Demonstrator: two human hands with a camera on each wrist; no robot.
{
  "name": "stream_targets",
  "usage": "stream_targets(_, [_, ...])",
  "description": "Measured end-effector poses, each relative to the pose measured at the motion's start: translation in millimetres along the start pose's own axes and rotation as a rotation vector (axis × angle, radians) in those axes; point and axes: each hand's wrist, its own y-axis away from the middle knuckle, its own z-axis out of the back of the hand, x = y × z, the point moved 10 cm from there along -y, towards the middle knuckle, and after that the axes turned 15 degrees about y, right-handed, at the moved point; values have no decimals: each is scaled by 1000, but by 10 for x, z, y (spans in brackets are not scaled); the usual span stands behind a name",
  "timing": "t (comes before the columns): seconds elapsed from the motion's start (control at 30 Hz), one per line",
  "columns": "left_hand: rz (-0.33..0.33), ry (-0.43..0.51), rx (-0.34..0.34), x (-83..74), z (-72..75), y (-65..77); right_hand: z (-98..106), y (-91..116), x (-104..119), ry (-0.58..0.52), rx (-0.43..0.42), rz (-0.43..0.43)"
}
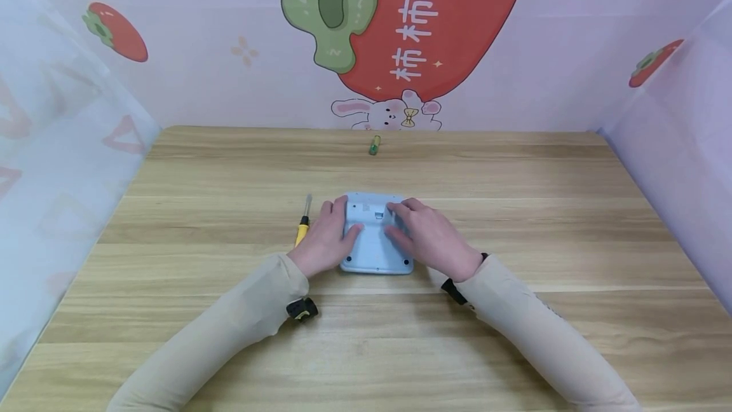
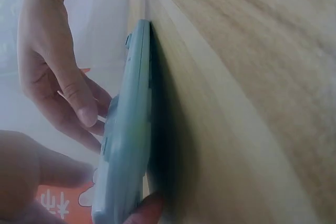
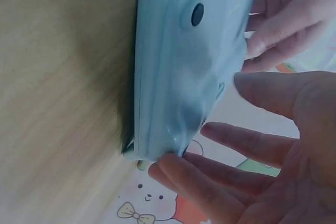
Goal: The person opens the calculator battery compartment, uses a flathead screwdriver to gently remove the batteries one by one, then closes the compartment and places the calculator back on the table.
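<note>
A light-blue calculator (image 1: 377,250) lies on its face with its back up, showing dark round feet and a small open battery slot (image 1: 379,215) near the far end. My left hand (image 1: 326,240) grips its left edge; in the left wrist view the thumb is over the back and a fingertip (image 2: 149,211) reaches beneath the body. On the other side, my right hand (image 1: 434,237) has its fingers at the far right corner beside the slot. The right wrist view shows its fingertips (image 3: 170,163) touching the calculator's edge, with the thumb above the back.
A yellow-and-black screwdriver (image 1: 302,231) lies left of the calculator, partly behind the left hand. Farther back on the wooden table (image 1: 515,336) is a small green battery (image 1: 374,145). A printed backdrop (image 1: 200,49) stands behind the table, with white side walls.
</note>
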Motion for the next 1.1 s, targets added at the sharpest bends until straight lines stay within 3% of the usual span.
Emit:
stream_targets(0.33, [-23,74,-53,-79,87,-21,-36,-11,-53,4,30,-85])
stream_targets(0.7, [-39,177,-131,-47,179,-65,-81,-26,-73,-40,72,-149])
stream_targets(0.93, [126,439,50,102,20,-67,-55,-36,-94,-104,12,-147])
stream_targets(1.1, [134,498,125,83,-50,-62,-59,-38,-113,-159,8,-142])
